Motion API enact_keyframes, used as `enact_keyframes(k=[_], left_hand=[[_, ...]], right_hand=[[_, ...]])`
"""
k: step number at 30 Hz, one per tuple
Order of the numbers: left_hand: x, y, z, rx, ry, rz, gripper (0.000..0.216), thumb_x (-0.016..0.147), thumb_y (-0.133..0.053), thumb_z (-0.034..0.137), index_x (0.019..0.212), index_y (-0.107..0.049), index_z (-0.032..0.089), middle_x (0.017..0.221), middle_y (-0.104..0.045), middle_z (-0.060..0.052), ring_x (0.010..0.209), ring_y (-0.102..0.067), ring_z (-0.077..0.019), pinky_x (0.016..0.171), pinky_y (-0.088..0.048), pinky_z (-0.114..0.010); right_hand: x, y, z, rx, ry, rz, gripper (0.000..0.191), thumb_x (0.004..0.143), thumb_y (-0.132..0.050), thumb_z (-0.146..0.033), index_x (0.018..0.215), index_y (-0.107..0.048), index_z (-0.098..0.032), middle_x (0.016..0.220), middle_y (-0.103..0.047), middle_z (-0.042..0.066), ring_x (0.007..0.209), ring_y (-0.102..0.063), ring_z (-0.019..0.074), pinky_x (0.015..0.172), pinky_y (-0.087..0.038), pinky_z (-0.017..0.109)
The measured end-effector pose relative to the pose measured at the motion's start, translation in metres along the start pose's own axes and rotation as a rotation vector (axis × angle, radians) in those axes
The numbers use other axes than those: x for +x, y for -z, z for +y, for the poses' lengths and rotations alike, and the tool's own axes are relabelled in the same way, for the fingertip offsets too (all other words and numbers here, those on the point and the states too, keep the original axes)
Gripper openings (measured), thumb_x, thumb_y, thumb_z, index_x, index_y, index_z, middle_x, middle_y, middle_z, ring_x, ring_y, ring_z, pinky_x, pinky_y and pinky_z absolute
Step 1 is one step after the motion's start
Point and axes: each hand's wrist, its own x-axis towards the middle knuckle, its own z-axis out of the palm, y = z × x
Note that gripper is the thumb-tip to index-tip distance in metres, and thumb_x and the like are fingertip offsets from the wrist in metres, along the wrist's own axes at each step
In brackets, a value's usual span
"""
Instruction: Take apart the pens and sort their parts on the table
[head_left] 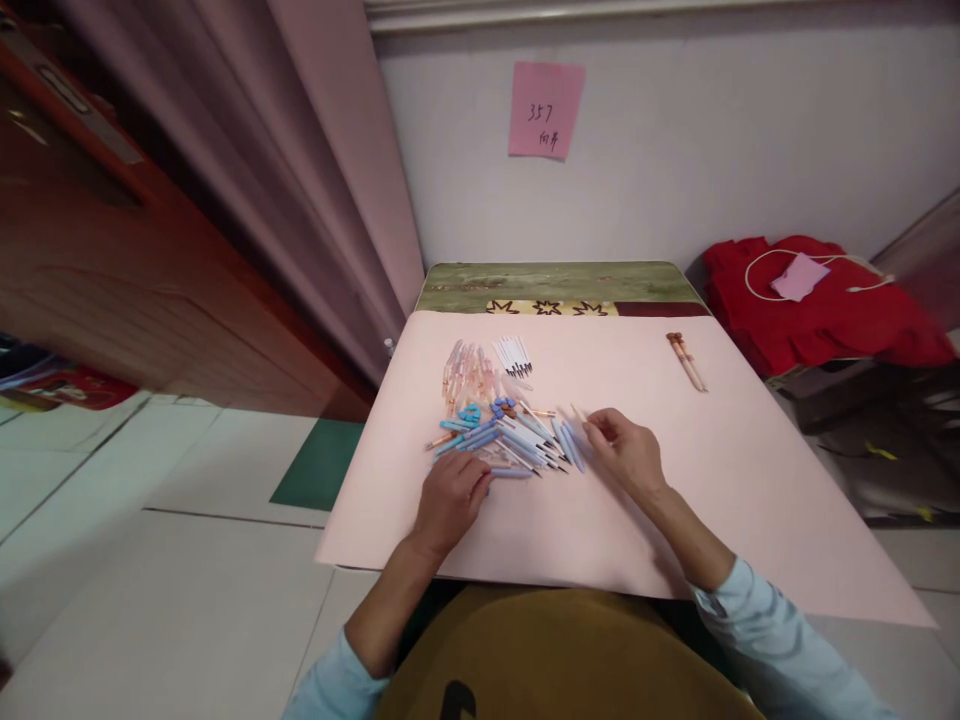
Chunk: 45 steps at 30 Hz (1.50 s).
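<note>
A loose pile of pen parts lies on the pink sheet in front of me, with white refills and light blue barrels mixed together. My left hand rests at the near left edge of this pile, its fingers curled. A light blue pen barrel reaches out from beside its fingertips; what they hold, if anything, is hidden. To the right of the pile, my right hand pinches a slender pale pen part that points up and left. Bright blue pieces sit at the pile's left.
Behind the pile lie clear pinkish barrels and a row of white refills with black tips. Two brown-topped pens are at the far right of the sheet. A red cloth with a white cable stands beyond the table's right edge.
</note>
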Motion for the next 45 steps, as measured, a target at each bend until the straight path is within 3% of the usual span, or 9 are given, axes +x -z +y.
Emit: enact_keyframes(k=[4, 8, 13, 18, 25, 30, 34, 40, 45], left_hand=[[0.009, -0.013, 0.015, -0.061, -0.054, -0.028, 0.014, 0.094, -0.052, 0.023, 0.088, -0.064, 0.020, 0.086, -0.065, -0.007, 0.086, -0.060, -0.0207, 0.079, -0.046, -0.034], [0.009, -0.017, 0.020, -0.129, -0.034, 0.010, 0.011, 0.093, -0.054, 0.022, 0.090, -0.065, 0.020, 0.087, -0.066, -0.007, 0.090, -0.060, -0.0202, 0.082, -0.046, -0.033], [-0.003, -0.011, 0.016, -0.230, 0.156, 0.060, 0.011, 0.092, -0.056, 0.025, 0.087, -0.065, 0.020, 0.086, -0.066, -0.004, 0.087, -0.061, -0.0185, 0.080, -0.048, -0.032], [-0.017, -0.004, 0.009, -0.283, 0.293, 0.089, 0.012, 0.091, -0.057, 0.026, 0.084, -0.065, 0.021, 0.086, -0.067, -0.003, 0.086, -0.062, -0.0174, 0.078, -0.048, -0.030], [-0.025, -0.005, 0.013, -0.215, 0.245, 0.107, 0.014, 0.092, -0.054, 0.025, 0.083, -0.064, 0.022, 0.084, -0.067, -0.003, 0.085, -0.061, -0.0174, 0.079, -0.048, -0.031], [-0.025, -0.009, 0.023, -0.250, 0.213, 0.121, 0.013, 0.091, -0.054, 0.025, 0.087, -0.066, 0.021, 0.088, -0.067, -0.005, 0.090, -0.061, -0.0190, 0.084, -0.049, -0.033], [-0.027, -0.013, 0.034, -0.562, 0.442, 0.066, 0.013, 0.086, -0.063, 0.030, 0.091, -0.070, 0.021, 0.082, -0.068, -0.004, 0.073, -0.060, -0.0154, 0.069, -0.049, -0.028], [-0.017, -0.026, 0.069, -1.397, 0.952, -0.003, 0.040, 0.068, -0.080, 0.040, 0.097, -0.070, 0.015, 0.082, -0.072, -0.008, 0.054, -0.057, -0.0091, 0.044, -0.040, -0.019], [-0.012, -0.026, 0.083, -1.557, 1.069, 0.056, 0.038, 0.061, -0.086, 0.036, 0.086, -0.071, 0.013, 0.082, -0.074, -0.009, 0.057, -0.063, -0.0106, 0.049, -0.049, -0.020]], right_hand=[[-0.043, 0.002, -0.005, 0.246, -0.047, -0.099, 0.026, 0.091, -0.045, -0.041, 0.097, -0.062, -0.022, 0.074, -0.066, -0.001, 0.062, -0.058, 0.0150, 0.058, -0.042, 0.025], [-0.063, 0.000, -0.017, 0.197, 0.035, -0.200, 0.025, 0.093, -0.033, -0.032, 0.094, -0.057, -0.023, 0.077, -0.064, 0.000, 0.067, -0.057, 0.0166, 0.064, -0.042, 0.027], [-0.061, -0.011, -0.031, -0.014, 0.055, -0.257, 0.023, 0.090, -0.050, -0.043, 0.094, -0.063, -0.025, 0.075, -0.068, 0.000, 0.068, -0.061, 0.0183, 0.062, -0.039, 0.027], [-0.057, -0.033, -0.040, -0.207, 0.075, -0.273, 0.017, 0.086, -0.058, -0.034, 0.096, -0.071, -0.029, 0.087, -0.075, 0.002, 0.074, -0.067, 0.0192, 0.059, -0.035, 0.026], [-0.055, -0.049, -0.046, -0.341, 0.116, -0.267, 0.017, 0.089, -0.056, -0.032, 0.094, -0.071, -0.025, 0.093, -0.075, 0.005, 0.078, -0.069, 0.0198, 0.056, -0.034, 0.026], [-0.054, -0.039, -0.041, -0.367, 0.149, -0.281, 0.018, 0.086, -0.057, -0.029, 0.095, -0.071, -0.025, 0.092, -0.076, 0.005, 0.074, -0.068, 0.0192, 0.056, -0.035, 0.025], [-0.072, -0.018, -0.031, -0.244, 0.070, -0.190, 0.015, 0.080, -0.061, -0.033, 0.087, -0.073, -0.027, 0.073, -0.074, 0.002, 0.062, -0.065, 0.0186, 0.055, -0.035, 0.025], [-0.108, -0.013, -0.037, 0.285, -0.056, -0.196, 0.026, 0.083, -0.058, -0.041, 0.070, -0.069, -0.022, 0.055, -0.062, -0.002, 0.047, -0.051, 0.0126, 0.047, -0.035, 0.022], [-0.119, -0.016, -0.043, 0.421, -0.066, -0.279, 0.029, 0.084, -0.059, -0.046, 0.074, -0.067, -0.020, 0.056, -0.059, -0.002, 0.048, -0.047, 0.0118, 0.046, -0.034, 0.022]])
